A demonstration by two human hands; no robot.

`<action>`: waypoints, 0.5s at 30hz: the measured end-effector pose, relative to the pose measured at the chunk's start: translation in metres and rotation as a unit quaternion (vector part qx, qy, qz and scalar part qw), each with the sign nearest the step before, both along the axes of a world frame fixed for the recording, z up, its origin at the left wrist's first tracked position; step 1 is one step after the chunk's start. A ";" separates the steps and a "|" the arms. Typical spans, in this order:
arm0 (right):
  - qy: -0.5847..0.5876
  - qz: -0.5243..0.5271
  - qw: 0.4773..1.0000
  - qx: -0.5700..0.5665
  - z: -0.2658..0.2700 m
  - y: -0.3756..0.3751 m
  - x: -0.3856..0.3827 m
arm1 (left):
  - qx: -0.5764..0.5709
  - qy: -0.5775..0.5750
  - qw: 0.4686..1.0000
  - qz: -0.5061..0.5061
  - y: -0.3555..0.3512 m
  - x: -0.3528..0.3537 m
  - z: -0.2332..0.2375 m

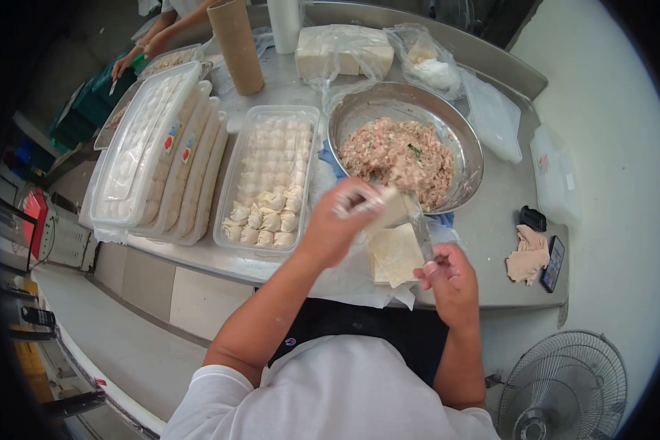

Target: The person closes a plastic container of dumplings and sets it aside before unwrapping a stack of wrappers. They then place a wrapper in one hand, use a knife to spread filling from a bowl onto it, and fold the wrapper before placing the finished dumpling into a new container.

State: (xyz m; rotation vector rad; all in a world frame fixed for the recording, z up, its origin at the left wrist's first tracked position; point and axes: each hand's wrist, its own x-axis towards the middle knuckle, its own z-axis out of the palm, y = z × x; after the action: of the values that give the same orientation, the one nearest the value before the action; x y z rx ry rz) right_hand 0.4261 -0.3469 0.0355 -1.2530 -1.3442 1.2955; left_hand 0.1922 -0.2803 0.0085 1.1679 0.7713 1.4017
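White shirt (345, 389), left hand (343, 218) raised, holding pale wrapper (394, 208), right hand (452, 284) lower, gripping flat spreader (421, 233)

No legible text anywhere.

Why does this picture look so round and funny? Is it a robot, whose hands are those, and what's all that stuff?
There's no robot here, just a person. The one picture comes from a camera worn on their head, looking forward and down, so you see almost what they see. The camera makes straight things look bent.

The left hand holds a thin pale square sheet. The right hand holds a flat, narrow tool.

On the metal table are a stack of pale squares, a big metal bowl of pinkish mixture, and a plastic box of what look like dumplings. More boxes are piled beside it.
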 end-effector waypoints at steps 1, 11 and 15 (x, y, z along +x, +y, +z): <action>0.001 0.000 1.000 0.001 0.007 0.009 0.003 | 0.001 0.001 1.000 0.000 0.001 -0.010 0.006; -0.596 0.057 0.718 0.356 0.024 0.104 -0.029 | -0.091 -0.531 0.842 -0.021 -0.018 -0.061 0.021; -0.570 0.137 0.749 0.309 0.030 0.118 -0.024 | -0.111 -0.471 0.867 0.122 -0.018 -0.064 0.026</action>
State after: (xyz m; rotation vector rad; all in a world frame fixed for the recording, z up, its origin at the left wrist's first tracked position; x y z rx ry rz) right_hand 0.4021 -0.2288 0.0653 -1.3744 -2.5989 -0.0137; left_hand 0.1285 -0.2986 0.0342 0.1107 0.3471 1.7902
